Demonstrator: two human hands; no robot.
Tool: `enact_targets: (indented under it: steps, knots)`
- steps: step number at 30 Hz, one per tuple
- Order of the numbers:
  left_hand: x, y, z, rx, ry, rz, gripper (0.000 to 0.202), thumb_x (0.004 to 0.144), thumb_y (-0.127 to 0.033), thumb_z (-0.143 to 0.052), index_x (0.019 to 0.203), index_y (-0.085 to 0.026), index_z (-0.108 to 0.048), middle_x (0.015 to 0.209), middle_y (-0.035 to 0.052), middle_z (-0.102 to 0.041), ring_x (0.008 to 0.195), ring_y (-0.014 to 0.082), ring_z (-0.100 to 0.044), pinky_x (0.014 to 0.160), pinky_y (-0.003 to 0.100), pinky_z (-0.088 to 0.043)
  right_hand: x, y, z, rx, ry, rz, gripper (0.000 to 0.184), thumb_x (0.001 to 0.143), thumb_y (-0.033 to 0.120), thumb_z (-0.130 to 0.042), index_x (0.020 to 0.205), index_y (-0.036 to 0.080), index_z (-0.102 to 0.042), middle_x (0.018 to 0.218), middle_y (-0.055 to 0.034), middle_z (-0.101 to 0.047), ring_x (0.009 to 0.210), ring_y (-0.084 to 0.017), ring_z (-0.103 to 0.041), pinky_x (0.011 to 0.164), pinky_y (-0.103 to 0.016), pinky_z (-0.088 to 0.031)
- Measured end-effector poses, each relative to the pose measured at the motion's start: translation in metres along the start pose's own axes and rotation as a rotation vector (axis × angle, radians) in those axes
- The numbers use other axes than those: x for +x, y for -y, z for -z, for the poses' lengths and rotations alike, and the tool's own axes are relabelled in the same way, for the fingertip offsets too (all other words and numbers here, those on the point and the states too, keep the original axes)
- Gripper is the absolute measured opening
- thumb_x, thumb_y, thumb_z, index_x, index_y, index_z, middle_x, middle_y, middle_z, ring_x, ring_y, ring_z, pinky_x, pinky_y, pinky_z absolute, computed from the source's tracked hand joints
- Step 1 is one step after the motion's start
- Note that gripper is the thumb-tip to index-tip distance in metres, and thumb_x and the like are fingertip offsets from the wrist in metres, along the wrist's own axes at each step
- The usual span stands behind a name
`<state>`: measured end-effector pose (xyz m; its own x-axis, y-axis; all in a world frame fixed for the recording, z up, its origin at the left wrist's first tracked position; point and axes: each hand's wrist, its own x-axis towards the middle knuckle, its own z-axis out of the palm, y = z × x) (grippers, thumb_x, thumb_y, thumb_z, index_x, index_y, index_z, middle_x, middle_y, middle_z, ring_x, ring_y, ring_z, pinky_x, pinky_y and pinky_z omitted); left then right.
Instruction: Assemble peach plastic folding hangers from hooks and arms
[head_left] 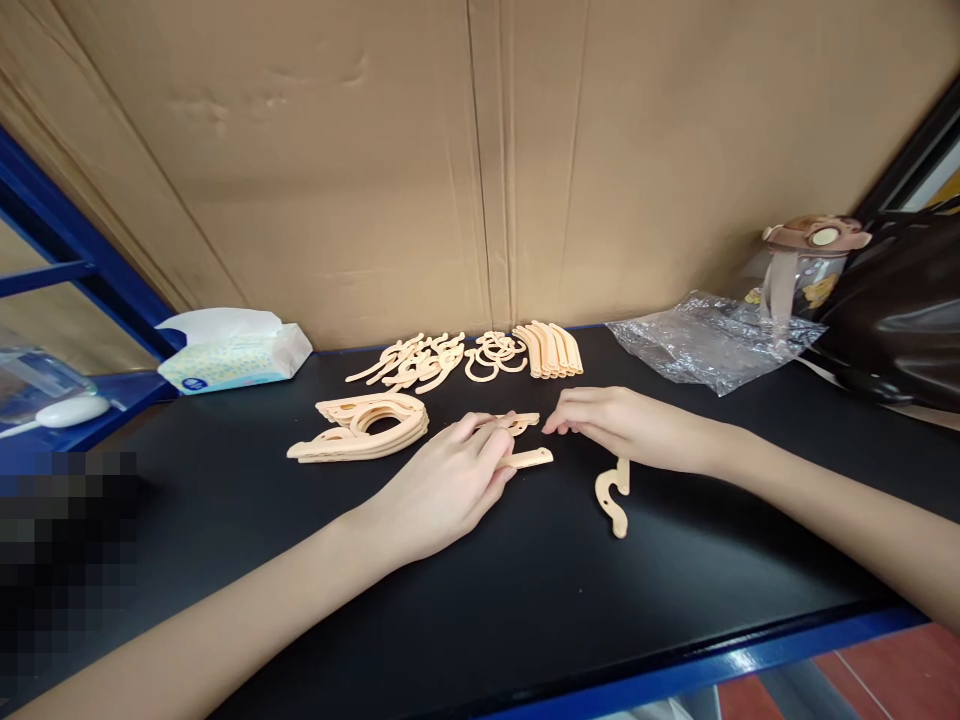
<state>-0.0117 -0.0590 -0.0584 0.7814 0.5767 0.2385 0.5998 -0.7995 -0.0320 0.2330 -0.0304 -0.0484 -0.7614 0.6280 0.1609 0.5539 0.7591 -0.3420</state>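
Observation:
My left hand (450, 485) rests on the black tabletop (525, 600) with its fingers curled around a flat pale wooden strip (529, 459); a second wooden piece (523, 421) shows just past its fingertips. My right hand (622, 425) lies palm down to the right, fingers together and stretched toward that piece. A hook-shaped wooden part (615, 497) lies under and in front of the right wrist. A stack of curved wooden cut-outs (364, 428) sits left of my left hand.
Rows of small wooden parts (469, 358) lie near the cardboard back wall. A tissue pack (234, 358) is at the left, crumpled clear plastic (709, 340), a lidded cup (806, 265) and a dark bag (900, 310) at the right. The blue table edge (750, 660) runs along the front.

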Motion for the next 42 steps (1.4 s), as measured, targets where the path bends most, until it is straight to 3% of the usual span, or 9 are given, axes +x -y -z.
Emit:
enact_targets:
  steps: [3, 6, 9, 16, 20, 26, 33, 38, 42]
  knots:
    - [-0.001, 0.000, 0.000, -0.011, -0.009, -0.002, 0.014, 0.096, -0.020, -0.038, 0.087, -0.016, -0.049, 0.128, 0.0119, -0.054, 0.118, 0.0244, -0.048, 0.095, 0.040, -0.047, -0.005, -0.001, 0.015, 0.089, 0.110, -0.041, 0.025, 0.093, 0.027, -0.043, 0.108, 0.019, -0.062, 0.100, -0.0048, -0.063, 0.090, -0.016, -0.059, 0.078, -0.029, -0.044]
    - [-0.002, 0.001, 0.000, -0.015, -0.011, 0.004, 0.014, 0.096, -0.020, -0.039, 0.089, -0.016, -0.050, 0.127, 0.0117, -0.054, 0.117, 0.0242, -0.048, 0.095, 0.040, -0.048, -0.010, -0.001, 0.028, 0.148, 0.295, -0.110, 0.037, 0.076, 0.045, -0.067, 0.105, 0.022, -0.064, 0.103, -0.0031, -0.062, 0.091, -0.019, -0.058, 0.077, -0.029, -0.043]
    - [-0.003, 0.002, -0.001, -0.019, -0.021, 0.003, 0.012, 0.095, -0.020, -0.039, 0.094, -0.016, -0.051, 0.126, 0.0115, -0.055, 0.117, 0.0238, -0.048, 0.094, 0.039, -0.048, -0.011, 0.001, 0.031, 0.194, 0.356, -0.119, 0.028, 0.077, 0.044, -0.066, 0.093, 0.021, -0.067, 0.094, -0.0010, -0.063, 0.088, -0.017, -0.058, 0.078, -0.029, -0.041]
    - [-0.002, 0.002, -0.002, -0.021, -0.019, 0.006, 0.012, 0.095, -0.021, -0.040, 0.092, -0.016, -0.050, 0.128, 0.0115, -0.054, 0.119, 0.0237, -0.047, 0.096, 0.039, -0.047, -0.007, 0.002, 0.017, 0.024, 0.188, -0.114, 0.007, 0.079, 0.026, -0.057, 0.077, 0.019, -0.056, 0.084, 0.0007, -0.060, 0.079, -0.015, -0.054, 0.074, -0.028, -0.037]
    - [-0.002, 0.001, -0.001, -0.017, -0.005, 0.007, 0.014, 0.095, -0.021, -0.040, 0.088, -0.016, -0.051, 0.127, 0.0129, -0.055, 0.119, 0.0246, -0.047, 0.094, 0.041, -0.048, -0.003, 0.003, 0.011, -0.164, 0.057, -0.094, 0.014, 0.081, 0.021, -0.048, 0.068, 0.019, -0.042, 0.070, 0.0013, -0.053, 0.069, -0.014, -0.048, 0.073, -0.029, -0.035]
    - [-0.001, 0.000, 0.000, -0.020, -0.018, 0.005, 0.012, 0.094, -0.020, -0.040, 0.089, -0.017, -0.051, 0.128, 0.0132, -0.054, 0.120, 0.0253, -0.047, 0.095, 0.043, -0.049, -0.002, 0.010, 0.006, -0.045, 0.001, -0.168, 0.019, 0.085, 0.018, -0.043, 0.071, 0.022, -0.031, 0.059, 0.0061, -0.038, 0.051, -0.010, -0.033, 0.050, -0.023, -0.025]
    - [-0.001, -0.001, 0.000, 0.016, -0.010, 0.066, 0.008, 0.095, -0.020, -0.040, 0.093, -0.017, -0.047, 0.125, 0.0146, -0.055, 0.115, 0.0251, -0.052, 0.091, 0.041, -0.050, -0.002, 0.012, 0.000, -0.114, 0.008, -0.115, 0.022, 0.097, 0.036, -0.037, 0.082, 0.021, -0.039, 0.061, 0.0047, -0.049, 0.049, -0.010, -0.042, 0.051, -0.023, -0.029]
    - [-0.002, 0.000, -0.003, -0.143, -0.052, 0.151, 0.011, 0.097, -0.024, -0.035, 0.090, -0.019, -0.042, 0.119, 0.0141, -0.056, 0.118, 0.0239, -0.051, 0.091, 0.039, -0.050, -0.002, 0.017, -0.003, -0.232, 0.059, -0.146, 0.024, 0.099, 0.032, -0.030, 0.085, 0.019, -0.045, 0.058, 0.0030, -0.053, 0.048, -0.011, -0.048, 0.052, -0.024, -0.030]
    - [-0.003, 0.000, -0.005, -0.238, -0.099, 0.176, 0.014, 0.098, -0.025, -0.033, 0.087, -0.020, -0.040, 0.113, 0.0120, -0.058, 0.122, 0.0234, -0.048, 0.095, 0.044, -0.047, -0.001, 0.017, -0.008, -0.244, 0.014, -0.089, 0.024, 0.099, 0.027, -0.028, 0.088, 0.019, -0.048, 0.073, -0.0007, -0.059, 0.058, -0.013, -0.053, 0.054, -0.025, -0.032]
